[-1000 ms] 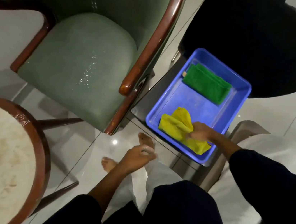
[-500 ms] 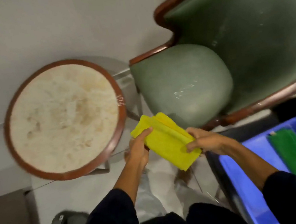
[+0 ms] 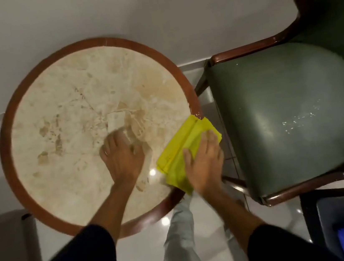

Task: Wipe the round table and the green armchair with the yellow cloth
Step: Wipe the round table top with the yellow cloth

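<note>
Two blurred hands — right hand [image 3: 204,165] flat on yellow cloth [image 3: 182,150], round table [image 3: 46,212]

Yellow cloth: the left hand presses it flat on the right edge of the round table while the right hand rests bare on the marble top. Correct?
Not quite: the hands are swapped. In the head view the right hand presses the yellow cloth at the right edge of the round table, and the left hand rests bare on the marble top.
</note>
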Action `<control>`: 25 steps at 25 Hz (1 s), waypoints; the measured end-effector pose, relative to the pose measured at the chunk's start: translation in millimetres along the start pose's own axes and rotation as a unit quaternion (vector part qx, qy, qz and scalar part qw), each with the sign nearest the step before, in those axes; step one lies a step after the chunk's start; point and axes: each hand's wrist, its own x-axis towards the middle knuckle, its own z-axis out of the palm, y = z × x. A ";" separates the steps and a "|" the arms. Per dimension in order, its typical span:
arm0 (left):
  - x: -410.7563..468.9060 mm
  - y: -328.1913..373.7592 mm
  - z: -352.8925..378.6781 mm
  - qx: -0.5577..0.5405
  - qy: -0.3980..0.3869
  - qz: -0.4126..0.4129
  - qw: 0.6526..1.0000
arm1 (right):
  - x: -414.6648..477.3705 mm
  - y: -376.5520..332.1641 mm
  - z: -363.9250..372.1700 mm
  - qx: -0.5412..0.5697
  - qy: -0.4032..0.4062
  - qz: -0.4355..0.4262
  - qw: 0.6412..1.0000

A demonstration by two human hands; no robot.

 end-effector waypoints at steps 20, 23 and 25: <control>91.9 -71.6 48.0 0.117 0.107 0.125 0.979 | 39.0 -27.6 47.8 -0.165 -0.101 -0.417 0.888; 90.6 -72.9 48.8 0.131 0.135 0.142 0.972 | 79.0 17.2 21.6 -0.157 -0.076 -0.305 0.936; 92.3 -71.2 47.0 0.109 0.095 0.125 0.982 | 122.1 -2.1 18.9 -0.152 -0.027 -0.188 0.970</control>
